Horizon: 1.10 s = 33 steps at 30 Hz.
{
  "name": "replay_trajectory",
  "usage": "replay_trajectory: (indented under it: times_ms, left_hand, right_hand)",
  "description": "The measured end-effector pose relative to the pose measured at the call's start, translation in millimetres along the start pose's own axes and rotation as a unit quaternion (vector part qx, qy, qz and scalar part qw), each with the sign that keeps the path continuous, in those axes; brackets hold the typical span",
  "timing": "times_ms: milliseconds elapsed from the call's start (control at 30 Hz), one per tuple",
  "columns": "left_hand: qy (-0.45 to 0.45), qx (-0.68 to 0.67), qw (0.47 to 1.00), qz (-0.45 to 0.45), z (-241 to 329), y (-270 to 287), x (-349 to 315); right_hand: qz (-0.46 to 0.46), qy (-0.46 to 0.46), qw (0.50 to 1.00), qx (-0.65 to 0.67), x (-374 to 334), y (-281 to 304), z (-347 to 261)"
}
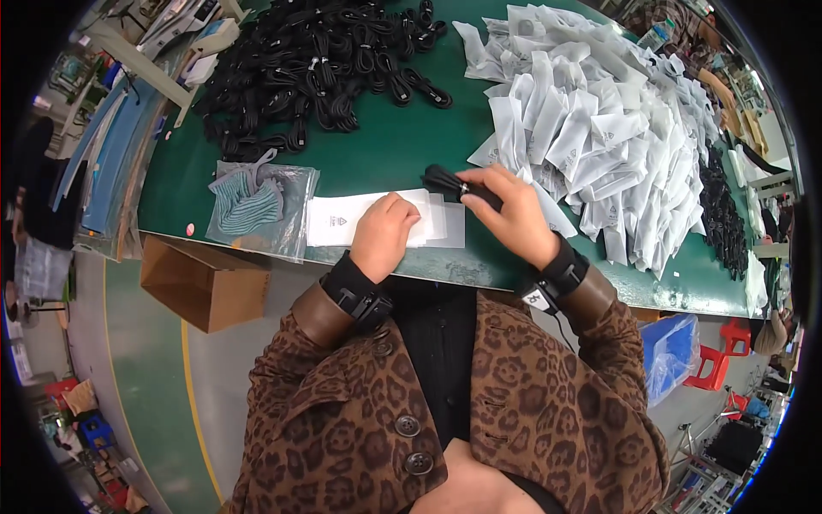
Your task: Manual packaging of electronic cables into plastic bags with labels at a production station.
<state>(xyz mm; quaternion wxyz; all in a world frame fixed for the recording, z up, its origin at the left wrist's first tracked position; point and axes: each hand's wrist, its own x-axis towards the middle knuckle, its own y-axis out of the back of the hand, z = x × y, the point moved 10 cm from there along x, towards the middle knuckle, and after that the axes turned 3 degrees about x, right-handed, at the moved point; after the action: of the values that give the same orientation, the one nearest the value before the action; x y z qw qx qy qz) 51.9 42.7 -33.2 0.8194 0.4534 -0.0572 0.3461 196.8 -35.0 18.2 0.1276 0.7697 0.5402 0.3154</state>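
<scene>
On the green table in front of me lies a fanned stack of flat white plastic bags (342, 210). My left hand (384, 237) rests on this stack with its fingers curled in; whether they pinch a bag edge is hard to see. Just right of the stack, my right hand (511, 212) grips a black coiled cable (443, 180), held between thumb and fingers at its tied middle. A big heap of similar black cable bundles (317, 68) covers the far left of the table. At the right rises a large pile of filled white bags (591, 128).
A clear bag with a striped green-grey cloth (248, 201) lies left of the stack. Below the table's left edge stands an open cardboard box (205, 283). More black cables (723, 214) lie at the far right. Red stools (706, 368) stand on the floor.
</scene>
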Motion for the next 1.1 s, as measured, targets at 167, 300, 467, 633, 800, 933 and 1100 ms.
replay_trajectory:
  times_ms: [167,300,467,633,800,933,1100]
  left_hand:
    - [0.104,-0.102,0.989,0.01,-16,5,-2]
    - [0.161,-0.157,0.974,0.009,-25,0,-6]
    - [0.088,-0.099,0.991,0.027,-8,11,-2]
    - [0.031,-0.019,0.999,-0.019,2,6,-4]
    - [0.115,-0.107,0.988,-0.009,-13,6,-4]
    - [0.072,-0.135,0.988,0.016,3,14,-1]
    - [-0.089,-0.051,0.994,0.047,43,28,7]
  right_hand:
    - [-0.03,0.041,0.998,-0.041,-19,-6,-14]
    - [-0.059,0.073,0.992,-0.087,-23,-14,-16]
    - [-0.07,0.145,0.98,-0.117,-25,-18,-26]
    - [-0.048,0.117,0.983,-0.133,-23,-13,-22]
    - [-0.067,0.146,0.98,-0.115,-25,-21,-28]
    - [-0.097,0.11,0.986,-0.075,-25,-31,-14]
    - [-0.1,-0.1,0.982,0.126,-23,-40,30]
